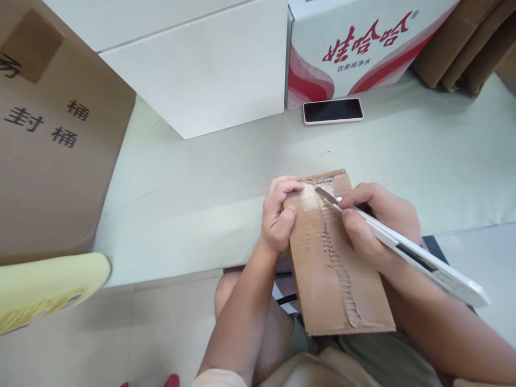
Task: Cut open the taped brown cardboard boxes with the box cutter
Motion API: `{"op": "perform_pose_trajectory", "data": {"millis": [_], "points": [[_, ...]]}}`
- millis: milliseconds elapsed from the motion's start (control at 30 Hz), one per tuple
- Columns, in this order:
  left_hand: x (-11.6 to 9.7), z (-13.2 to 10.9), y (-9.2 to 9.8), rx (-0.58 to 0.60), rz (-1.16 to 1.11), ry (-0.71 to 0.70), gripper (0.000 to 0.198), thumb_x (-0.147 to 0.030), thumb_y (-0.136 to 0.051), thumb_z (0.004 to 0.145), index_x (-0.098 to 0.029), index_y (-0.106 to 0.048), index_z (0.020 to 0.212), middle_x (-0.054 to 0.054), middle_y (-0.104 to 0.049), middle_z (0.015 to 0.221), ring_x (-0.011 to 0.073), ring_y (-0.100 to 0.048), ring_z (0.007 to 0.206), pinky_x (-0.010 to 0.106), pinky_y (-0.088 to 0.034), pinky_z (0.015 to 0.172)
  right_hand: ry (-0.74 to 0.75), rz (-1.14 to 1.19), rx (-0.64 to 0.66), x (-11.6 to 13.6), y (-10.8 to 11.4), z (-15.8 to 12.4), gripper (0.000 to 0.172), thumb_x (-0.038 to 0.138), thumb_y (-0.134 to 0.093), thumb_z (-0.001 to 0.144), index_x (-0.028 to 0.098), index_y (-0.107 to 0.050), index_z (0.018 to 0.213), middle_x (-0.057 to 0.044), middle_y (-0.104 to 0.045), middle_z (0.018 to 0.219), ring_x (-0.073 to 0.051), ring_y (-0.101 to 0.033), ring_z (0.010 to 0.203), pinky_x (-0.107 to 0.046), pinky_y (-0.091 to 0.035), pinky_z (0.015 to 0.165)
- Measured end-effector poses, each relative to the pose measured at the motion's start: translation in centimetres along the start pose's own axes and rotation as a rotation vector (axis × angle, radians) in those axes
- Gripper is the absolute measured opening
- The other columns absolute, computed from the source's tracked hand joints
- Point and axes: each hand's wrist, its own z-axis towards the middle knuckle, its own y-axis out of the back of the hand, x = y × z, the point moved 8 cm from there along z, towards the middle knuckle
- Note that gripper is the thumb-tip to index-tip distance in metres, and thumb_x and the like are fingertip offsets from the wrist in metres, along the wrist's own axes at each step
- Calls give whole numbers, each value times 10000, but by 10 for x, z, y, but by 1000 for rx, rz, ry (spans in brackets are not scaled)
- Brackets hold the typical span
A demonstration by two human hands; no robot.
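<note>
A brown cardboard piece [330,269] rests over my lap, with a ragged torn strip of exposed corrugation running down its middle. My left hand [278,215] is closed on its upper left edge, fingers curled over the top and thumb against the face. My right hand [374,220] is closed round a white utility knife [419,258]. The knife's metal blade [327,195] is extended and its tip touches the cardboard near the top of the torn strip.
A pale green mat [193,188] covers the floor ahead. A large brown carton [52,140] stands at left, a white box [201,70] and a red-and-white printed carton [355,48] at the back. A phone [332,110] lies by them. Folded cardboard [463,48] leans far right. A yellow object [44,285] lies lower left.
</note>
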Motion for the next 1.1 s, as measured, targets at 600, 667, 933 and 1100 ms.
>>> {"op": "perform_pose_trajectory", "data": {"millis": [600,667,933,1100], "points": [[-1,0,0,-3,18,-7,343,-509,-448,945,-254,-593,1122,85,-623,1136,292,-601,1131,490,-511,994,-10,-7,-3,0,0,1,67,196,-573,758,262,-578,766,50,-558,548,-125,-467,443,-288,-423,487],[0,0,1,-11,6,1,353,-528,-461,939,-256,-603,1114,84,-626,1132,295,-605,1125,491,-513,989,-18,-8,1,-2,0,0,66,199,-575,760,264,-579,769,47,-560,555,-131,-473,451,-293,-429,495],[0,0,0,-3,8,9,342,-511,-454,941,-255,-597,1117,86,-624,1137,299,-596,1138,488,-503,996,-1,-8,-10,-1,0,0,71,194,-572,763,263,-577,781,49,-564,567,-130,-484,460,-290,-422,506],[1,0,1,-13,-1,10,326,-483,-471,918,-257,-609,1107,84,-630,1130,300,-603,1129,493,-509,991,-25,-11,10,-2,-1,0,62,203,-581,757,262,-585,777,41,-580,574,-136,-489,466,-294,-428,502]]}}
